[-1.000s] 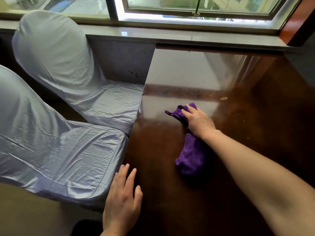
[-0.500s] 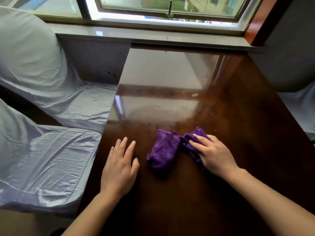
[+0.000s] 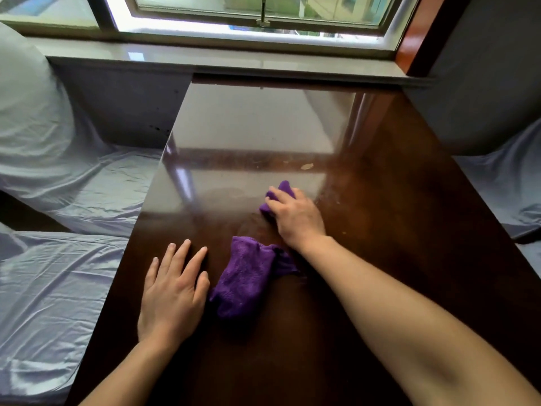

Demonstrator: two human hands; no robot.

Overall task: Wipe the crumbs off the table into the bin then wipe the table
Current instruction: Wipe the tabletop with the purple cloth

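Since half a second ago your right hand (image 3: 295, 218) has pushed the purple cloth (image 3: 248, 276) away from you, toward the window, and its loose tail now trails back under your wrist until it lies just beside your left hand (image 3: 172, 297). You hold only the front of the cloth, fingers curled down over it and pressing it to the table (image 3: 409, 230), which suits a sweeping stroke: the bunched end does the scrubbing, the rest drags behind. Your left hand lies flat and released, fingers spread, palm on the wood, holding nothing; it looks like a brace for your reach. Beyond your right fingertips a pale crumb (image 3: 307, 166) sits apart from the cloth, with fine specks to the right of your knuckles. No bin is in view.
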